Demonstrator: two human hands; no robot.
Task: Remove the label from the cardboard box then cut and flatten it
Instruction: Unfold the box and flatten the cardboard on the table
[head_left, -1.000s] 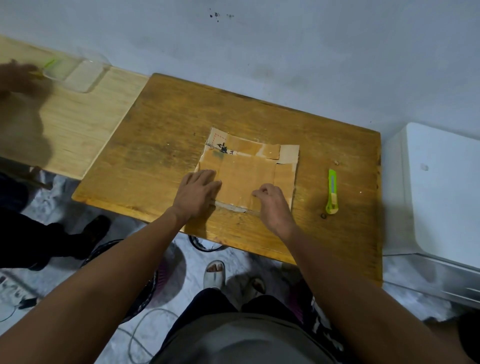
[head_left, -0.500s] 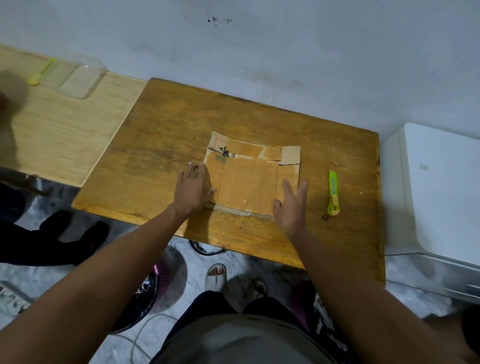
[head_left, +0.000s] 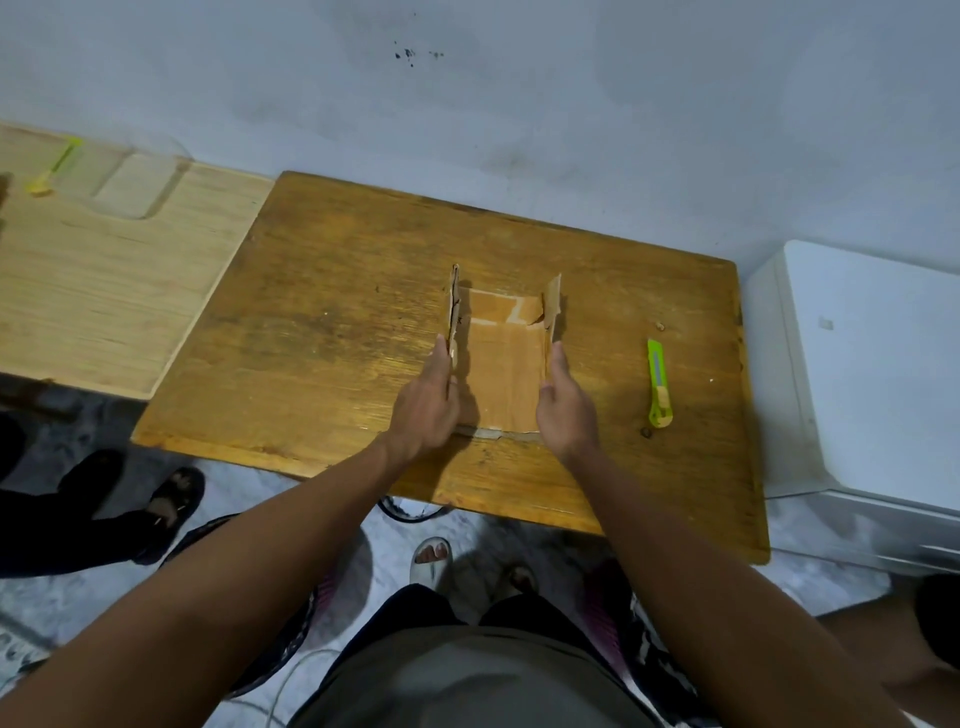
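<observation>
The cut-open brown cardboard box (head_left: 506, 364) lies on the dark wooden table (head_left: 332, 322), its middle panel flat and both side flaps standing upright. My left hand (head_left: 426, 405) presses against the left flap (head_left: 453, 312) and grips its lower edge between thumb and fingers. My right hand (head_left: 563, 405) presses flat against the outside of the right flap (head_left: 551, 306), fingers straight. A green utility knife (head_left: 658, 384) lies on the table to the right of the box, apart from both hands.
A lighter wooden table (head_left: 93, 291) adjoins on the left, with a clear plastic container (head_left: 135, 182) and a small yellow-green tool (head_left: 52, 169). A white appliance (head_left: 862, 364) stands to the right. Another person's sandalled feet (head_left: 171, 499) are on the floor at left.
The cardboard lay flat under my palms; my hands slid to its left and right edges and have raised both side flaps upright. The other person's hand left the far-left table.
</observation>
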